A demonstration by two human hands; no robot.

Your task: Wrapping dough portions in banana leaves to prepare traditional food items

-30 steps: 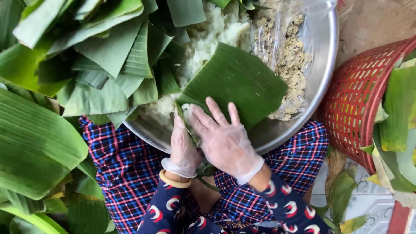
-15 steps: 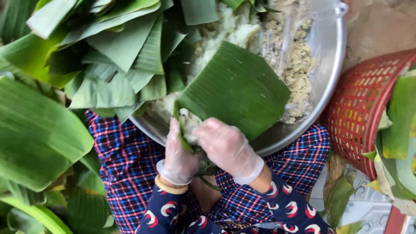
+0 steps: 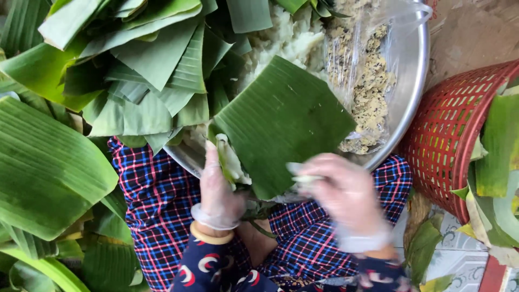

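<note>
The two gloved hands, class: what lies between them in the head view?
Between the left hand and the blurred right hand lies the near edge of a square banana leaf, a folded pale strip beside the left fingers.

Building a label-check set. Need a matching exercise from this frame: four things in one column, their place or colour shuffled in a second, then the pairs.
Things:
1. square leaf piece
2. basket
3. metal bowl
4. left hand

Place or colour:
A. red, at the right edge
B. holds white dough and a bagged crumbly filling
C. gloved, at the leaf's near left edge
D. green, lying over the bowl's near rim

Pairs: 1-D, 2-A, 3-B, 4-C
</note>
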